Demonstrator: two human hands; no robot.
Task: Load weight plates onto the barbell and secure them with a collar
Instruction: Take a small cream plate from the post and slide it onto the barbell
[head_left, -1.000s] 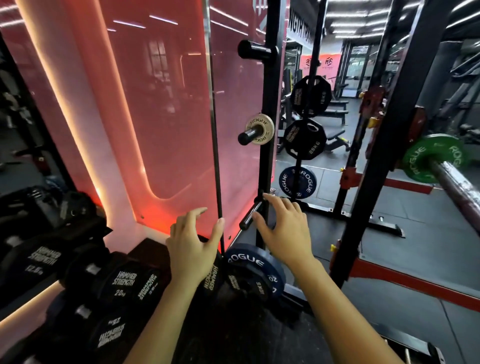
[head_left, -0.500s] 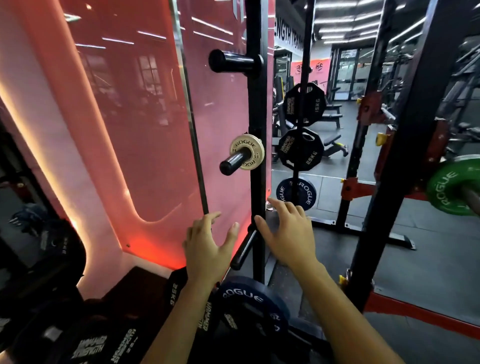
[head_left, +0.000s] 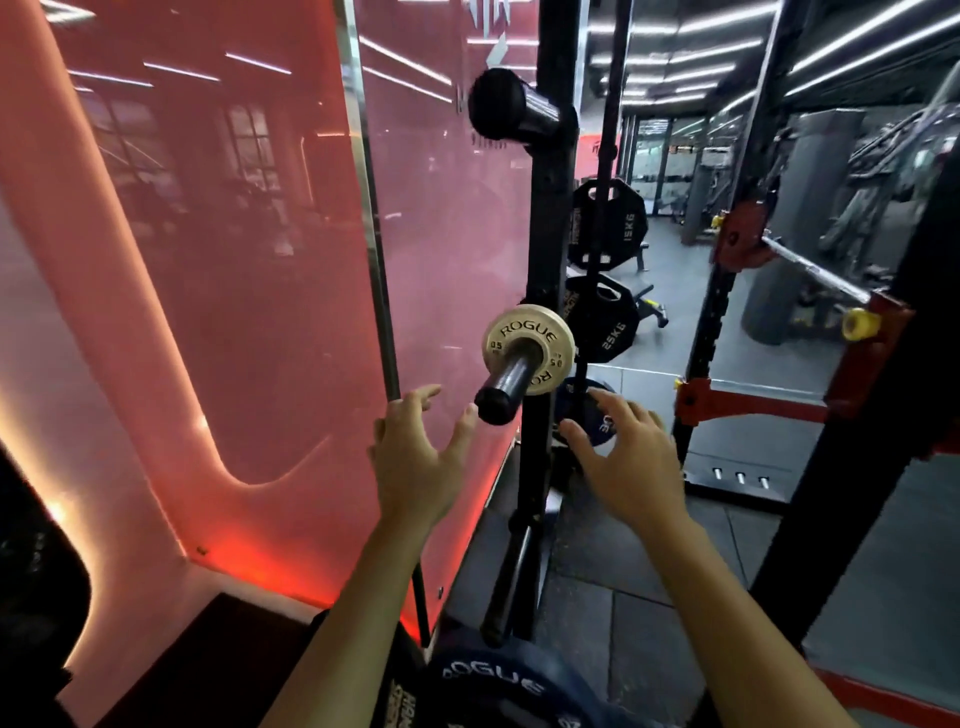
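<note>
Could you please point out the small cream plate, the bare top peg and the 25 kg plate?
small cream plate (head_left: 524, 328): head view, upper face by the lettering.
bare top peg (head_left: 497, 103): head view, round end cap.
25 kg plate (head_left: 608, 325): head view, face near its marking.

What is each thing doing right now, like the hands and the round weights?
left hand: open, holding nothing
right hand: open, holding nothing
small white Rogue plate: hanging on middle peg
top peg: bare
blue Rogue plate: low, by the upright
barbell: resting in rack
</note>
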